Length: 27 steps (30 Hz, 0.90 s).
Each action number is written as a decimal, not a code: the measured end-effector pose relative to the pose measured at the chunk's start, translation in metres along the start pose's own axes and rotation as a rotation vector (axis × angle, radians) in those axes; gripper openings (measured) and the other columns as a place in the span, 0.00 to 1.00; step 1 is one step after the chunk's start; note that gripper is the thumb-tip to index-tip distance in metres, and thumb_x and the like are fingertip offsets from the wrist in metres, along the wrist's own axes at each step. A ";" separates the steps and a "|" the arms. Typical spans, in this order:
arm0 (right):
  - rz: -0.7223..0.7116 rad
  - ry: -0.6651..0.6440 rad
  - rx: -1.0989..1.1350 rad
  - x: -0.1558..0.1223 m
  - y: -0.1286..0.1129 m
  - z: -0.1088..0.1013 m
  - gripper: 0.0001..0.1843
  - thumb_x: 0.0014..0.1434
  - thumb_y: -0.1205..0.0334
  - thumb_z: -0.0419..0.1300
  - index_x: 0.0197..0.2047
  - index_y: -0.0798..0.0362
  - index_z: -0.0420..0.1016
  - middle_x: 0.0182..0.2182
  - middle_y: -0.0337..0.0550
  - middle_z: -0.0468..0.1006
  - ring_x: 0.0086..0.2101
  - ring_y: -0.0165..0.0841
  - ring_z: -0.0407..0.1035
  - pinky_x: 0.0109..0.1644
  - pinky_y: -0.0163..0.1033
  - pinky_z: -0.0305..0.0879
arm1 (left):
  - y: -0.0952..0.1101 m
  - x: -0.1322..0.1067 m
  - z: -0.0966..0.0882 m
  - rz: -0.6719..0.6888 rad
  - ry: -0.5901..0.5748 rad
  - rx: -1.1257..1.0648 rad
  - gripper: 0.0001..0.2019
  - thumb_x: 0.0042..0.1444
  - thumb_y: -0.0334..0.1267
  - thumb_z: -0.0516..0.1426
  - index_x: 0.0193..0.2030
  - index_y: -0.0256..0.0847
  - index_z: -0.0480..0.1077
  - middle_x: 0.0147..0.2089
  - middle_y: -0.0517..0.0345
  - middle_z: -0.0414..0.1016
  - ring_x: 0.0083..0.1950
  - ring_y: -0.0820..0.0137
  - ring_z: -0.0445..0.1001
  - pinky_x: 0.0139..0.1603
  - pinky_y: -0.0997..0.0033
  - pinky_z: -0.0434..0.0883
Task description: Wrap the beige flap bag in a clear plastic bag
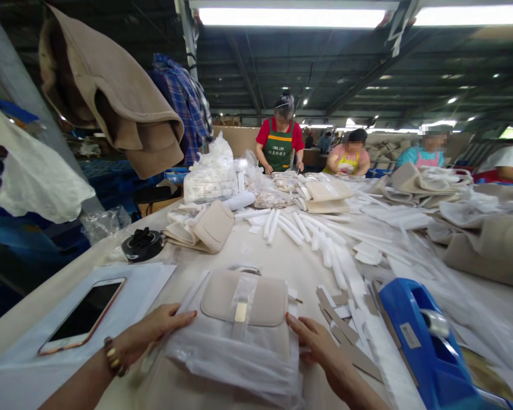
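A beige handbag (256, 299) with a rounded front flap lies on the table before me. White tissue-like wrapping (235, 364) covers its lower part, and a translucent strip crosses the gold clasp (240, 312). My left hand (165, 324) grips the bag's left side, thumb on top and fingers hidden below the wrapping. On the other side my right hand (314, 341) holds the right edge, with its fingertips against the bag's side. Part of the handle (244, 270) shows behind the flap.
A phone (85, 313) lies on white sheets at left, near a black tape roll (143, 245). A blue tape dispenser (427, 341) stands at right beside cardboard strips (346, 330). White foam rolls (290, 228) and beige bag pieces (205, 228) lie farther back. Several people work beyond.
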State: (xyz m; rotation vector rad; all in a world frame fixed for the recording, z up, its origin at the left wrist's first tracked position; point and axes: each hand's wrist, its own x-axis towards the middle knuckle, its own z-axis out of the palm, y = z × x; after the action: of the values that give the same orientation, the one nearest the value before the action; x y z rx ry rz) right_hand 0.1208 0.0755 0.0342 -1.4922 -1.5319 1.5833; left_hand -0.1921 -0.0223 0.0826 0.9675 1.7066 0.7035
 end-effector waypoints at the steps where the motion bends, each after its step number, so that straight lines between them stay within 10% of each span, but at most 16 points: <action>1: 0.032 -0.017 0.041 0.000 -0.002 0.000 0.32 0.46 0.32 0.56 0.38 0.54 0.74 0.37 0.50 0.76 0.39 0.41 0.72 0.34 0.41 0.67 | 0.006 0.002 -0.001 -0.022 -0.098 -0.103 0.27 0.43 0.60 0.61 0.39 0.36 0.73 0.42 0.49 0.78 0.49 0.53 0.74 0.48 0.62 0.71; 12: 0.092 -0.187 0.150 -0.024 -0.009 -0.001 0.36 0.44 0.30 0.56 0.40 0.54 0.72 0.40 0.48 0.75 0.43 0.40 0.68 0.46 0.43 0.63 | 0.004 0.004 0.001 -0.063 -0.179 -0.289 0.31 0.37 0.62 0.64 0.38 0.35 0.76 0.38 0.49 0.80 0.44 0.58 0.76 0.46 0.68 0.73; 17: 0.176 -0.025 0.099 -0.031 -0.002 -0.014 0.35 0.40 0.29 0.56 0.35 0.55 0.71 0.35 0.47 0.74 0.37 0.37 0.69 0.39 0.40 0.64 | 0.005 0.006 -0.003 -0.105 -0.212 -0.235 0.29 0.41 0.60 0.63 0.39 0.35 0.76 0.39 0.48 0.80 0.43 0.58 0.77 0.42 0.69 0.74; 27: -0.017 -0.090 0.157 -0.052 0.036 0.004 0.13 0.41 0.56 0.58 0.30 0.54 0.73 0.21 0.37 0.74 0.25 0.31 0.67 0.31 0.36 0.61 | -0.036 -0.016 0.002 -0.116 0.012 -0.441 0.33 0.37 0.63 0.64 0.46 0.41 0.73 0.43 0.52 0.79 0.46 0.53 0.76 0.49 0.59 0.74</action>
State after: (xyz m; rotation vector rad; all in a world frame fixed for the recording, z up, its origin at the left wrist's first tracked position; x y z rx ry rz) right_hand 0.1444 0.0180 0.0196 -1.3363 -1.4267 1.7390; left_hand -0.1976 -0.0548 0.0604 0.5535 1.5138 0.9582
